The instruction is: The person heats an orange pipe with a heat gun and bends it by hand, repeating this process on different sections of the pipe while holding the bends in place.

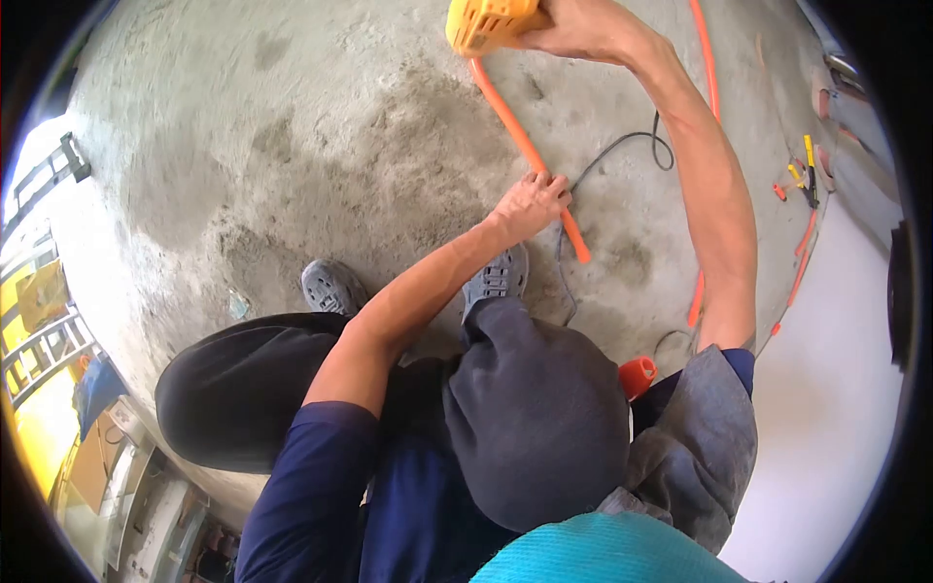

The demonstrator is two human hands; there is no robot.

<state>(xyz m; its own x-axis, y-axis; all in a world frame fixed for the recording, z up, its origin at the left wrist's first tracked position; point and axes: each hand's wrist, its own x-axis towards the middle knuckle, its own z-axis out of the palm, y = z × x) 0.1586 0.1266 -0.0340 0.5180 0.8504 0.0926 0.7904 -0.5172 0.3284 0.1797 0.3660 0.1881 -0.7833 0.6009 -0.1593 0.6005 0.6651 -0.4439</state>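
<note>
1. Concrete floor [292,165]: grey, rough, with darker stained patches; it carries everything listed below.
2. Left shoe [330,287] and right shoe [501,274]: grey and perforated, planted on the floor, with dark trouser knees in front of them.
3. Left hand [530,204]: reaches out from a navy sleeve. The fingers are bent down over the orange pipe, holding it against the floor just above the right shoe.
4. Orange pipe [505,121]: a long thin tube lying on the floor. It runs diagonally from the yellow tool at the top down to a free end just right of the left hand.
5. Yellow power tool [486,21]: at the top edge, partly cut off, with its underside meeting the upper end of the pipe.
6. Right hand [583,29]: closed around the rear of the yellow tool, with the bare forearm stretching down to the right.
7. Black cable [622,146]: looped on the floor between the pipe and the right forearm.
8. Orange fitting [637,375]: short and open-ended, beside the right knee.
9. Further orange pipe lengths [696,296]: on the floor behind the right arm.
10. Small hand tools [807,175]: yellow-and-black handles at the far right, too small to identify.
</note>
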